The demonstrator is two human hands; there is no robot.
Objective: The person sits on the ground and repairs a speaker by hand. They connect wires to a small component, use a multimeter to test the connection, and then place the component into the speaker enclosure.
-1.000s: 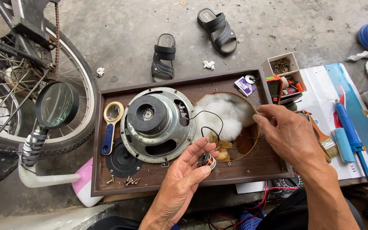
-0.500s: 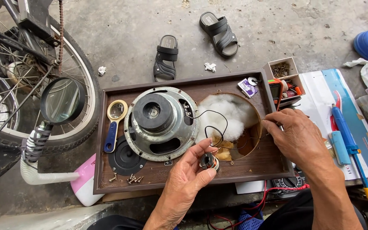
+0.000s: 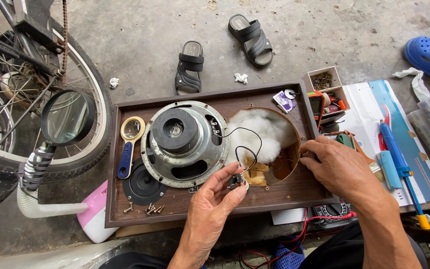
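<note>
Two hands work over a brown wooden speaker panel (image 3: 279, 194) lying flat on the concrete floor. Left hand (image 3: 215, 201): thumb and fingertips pinch a small dark round part (image 3: 235, 181) just above the panel's near edge; thin black wires (image 3: 247, 144) run from it up to the speaker driver. Right hand (image 3: 342, 172): fingers curled together, tips touching the right rim of the round cut-out (image 3: 294, 149); whether they pinch anything, cannot tell. A few loose screws (image 3: 150, 209) lie near the near-left corner, beside a small black cone (image 3: 143, 185). Speaker driver (image 3: 182, 142), magnet upward, rests left of centre. White stuffing (image 3: 262, 132) fills the cut-out. A handheld magnifier (image 3: 129, 144) lies along the left edge. Beyond the far edge: two dark sandals (image 3: 190, 67).
</note>
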